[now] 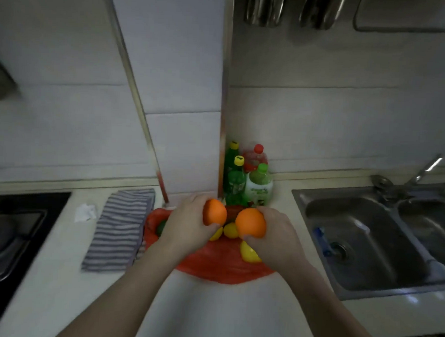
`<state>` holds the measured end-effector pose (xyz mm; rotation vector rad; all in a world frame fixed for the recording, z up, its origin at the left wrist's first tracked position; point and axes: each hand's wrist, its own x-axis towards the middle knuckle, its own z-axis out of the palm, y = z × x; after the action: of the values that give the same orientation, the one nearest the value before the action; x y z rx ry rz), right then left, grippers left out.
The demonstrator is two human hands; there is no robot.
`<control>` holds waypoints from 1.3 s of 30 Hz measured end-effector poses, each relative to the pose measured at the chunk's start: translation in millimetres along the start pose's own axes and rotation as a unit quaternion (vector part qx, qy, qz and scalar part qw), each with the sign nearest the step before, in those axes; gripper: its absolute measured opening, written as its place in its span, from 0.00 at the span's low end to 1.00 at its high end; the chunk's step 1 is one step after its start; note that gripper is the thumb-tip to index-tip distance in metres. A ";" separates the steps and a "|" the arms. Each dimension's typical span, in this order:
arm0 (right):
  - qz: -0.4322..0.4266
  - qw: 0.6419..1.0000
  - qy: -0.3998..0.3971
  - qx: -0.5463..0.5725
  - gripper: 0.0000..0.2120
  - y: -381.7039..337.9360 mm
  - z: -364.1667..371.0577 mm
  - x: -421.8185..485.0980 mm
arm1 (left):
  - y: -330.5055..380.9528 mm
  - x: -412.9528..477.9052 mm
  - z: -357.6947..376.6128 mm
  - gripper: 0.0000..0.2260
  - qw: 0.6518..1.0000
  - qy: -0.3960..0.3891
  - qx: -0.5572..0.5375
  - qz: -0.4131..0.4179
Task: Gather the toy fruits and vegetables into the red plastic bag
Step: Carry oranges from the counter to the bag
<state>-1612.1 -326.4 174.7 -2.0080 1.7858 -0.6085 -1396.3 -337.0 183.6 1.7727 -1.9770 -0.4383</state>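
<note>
— Where's the bag, then?

— Low in the middle of the frame; the red bag (212,266) lies spread flat on the counter (210,308), nearer than the hands; its mouth I can't make out; it looks more like a mat than a sack just now.

— And the hands?

— Just above its far edge; the left hand (187,224) is curled round the left-hand orange (214,212); the right hand (276,235) grips the right-hand orange (251,222); the two fruits are very near each other, over the bag.

— What might go awry?

— Rolling, I'd guess; the bag shows no raised side, so a round fruit let go on it could run off across the counter, perhaps toward the sink (366,241) at the right of the frame; both hands are full besides, so neither is free to lift an edge of the bag; thin plastic may well slide too.

— Count them for me.

— Two oranges, one to each hand; three yellow pieces (231,230) on the bag, one under the right hand, two beneath the oranges; one green piece (160,226) at the bag's left edge, half hidden by the left wrist; something red between the oranges, toy or bag I can't tell; one striped cloth (119,227) left of the bag; farther back, four bottles (260,186) in the corner of the wall.
</note>
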 end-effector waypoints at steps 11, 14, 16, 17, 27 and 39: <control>-0.019 0.992 -0.120 -0.020 0.28 22.9 71.7 25.6 | -50.8 -0.2 60.7 0.23 0.994 -0.033 -0.054 -0.086; -0.005 0.990 -0.141 -0.019 0.30 30.2 92.0 29.9 | -65.4 1.8 75.3 0.16 0.990 -0.054 -0.078 -0.104; -0.013 0.988 -0.154 -0.027 0.29 34.7 102.6 31.0 | -75.0 0.6 84.5 0.19 0.989 -0.067 -0.069 -0.117; -0.014 0.986 -0.161 -0.034 0.29 36.5 106.9 31.2 | -79.5 -0.1 88.3 0.21 0.989 -0.070 -0.060 -0.119; -0.022 0.983 -0.181 -0.030 0.35 50.3 128.6 32.3 | -88.0 0.9 114.7 0.20 0.984 -0.114 -0.074 -0.113; -0.052 0.972 -0.210 -0.093 0.36 60.2 141.1 34.5 | -90.4 -0.2 135.7 0.22 0.985 -0.149 -0.061 -0.063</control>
<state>-1580.3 -367.9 26.5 -2.1628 1.5335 -0.0312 -1390.7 -356.2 21.8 1.8471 -1.9875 -0.8926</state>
